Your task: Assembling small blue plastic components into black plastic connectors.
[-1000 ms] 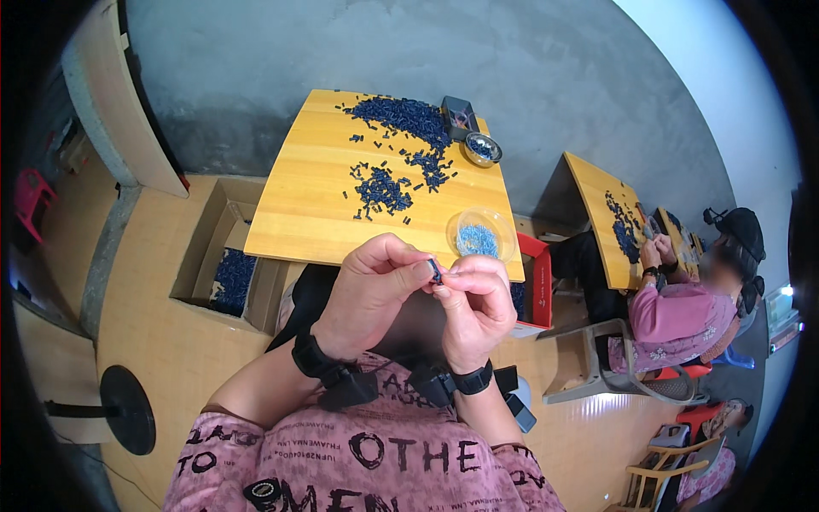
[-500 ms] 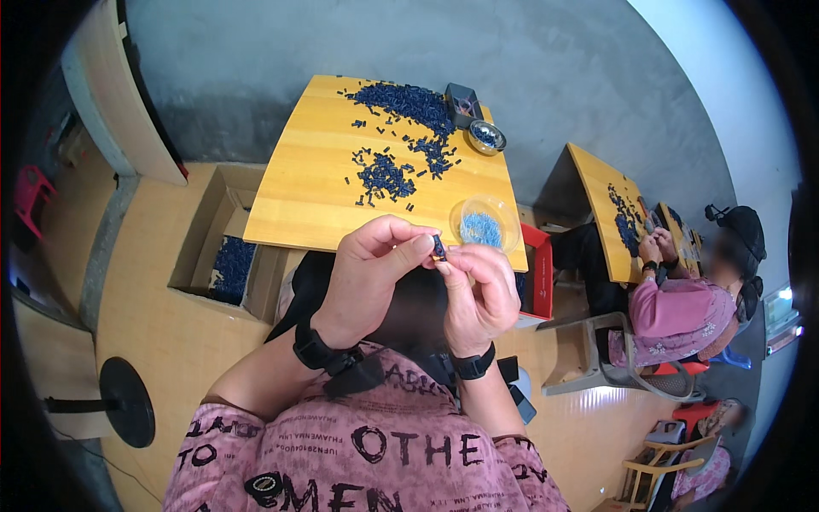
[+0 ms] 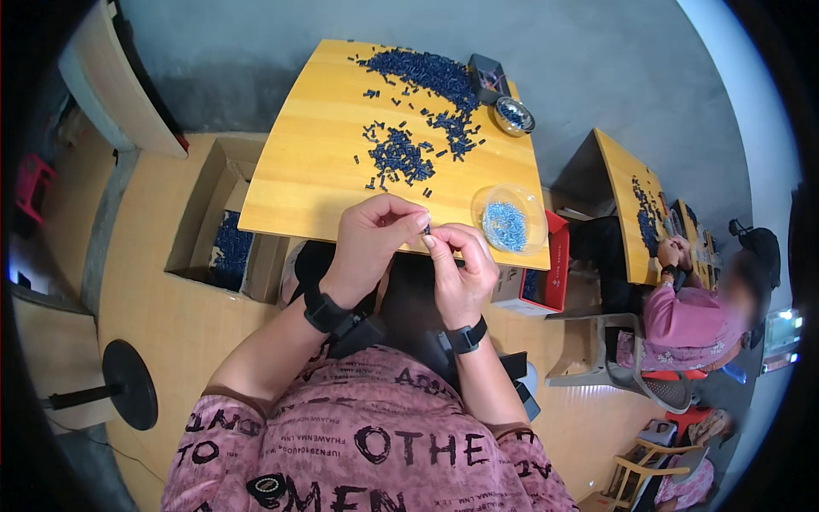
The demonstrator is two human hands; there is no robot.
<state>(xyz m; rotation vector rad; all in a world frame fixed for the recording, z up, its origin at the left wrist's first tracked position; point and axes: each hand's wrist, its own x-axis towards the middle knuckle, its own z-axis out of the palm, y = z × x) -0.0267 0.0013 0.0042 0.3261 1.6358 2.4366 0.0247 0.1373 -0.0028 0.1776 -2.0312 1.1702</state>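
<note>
My left hand (image 3: 371,245) and my right hand (image 3: 463,271) meet just over the near edge of the yellow table. Both are closed in a pinch, fingertips almost touching. Between them sits a small dark plastic piece (image 3: 427,229), mostly covered by the fingers. Beyond the hands lies a small heap of similar dark pieces (image 3: 399,156), with a larger pile (image 3: 422,72) at the far side. Right of my right hand stands a clear round tub (image 3: 536,224) holding many thin light-blue pieces (image 3: 504,226).
A black box (image 3: 489,75) and a metal bowl (image 3: 514,116) stand at the table's far right. Open cartons flank the table, one brown (image 3: 189,220), one red (image 3: 559,264). At right, another person (image 3: 678,316) works at a second table (image 3: 621,200). A black round stand (image 3: 130,384) is at left.
The view has shifted, so the table sits higher and the tub farther right. My hands still pinch the dark piece, which is now turned and more covered by the fingers.
</note>
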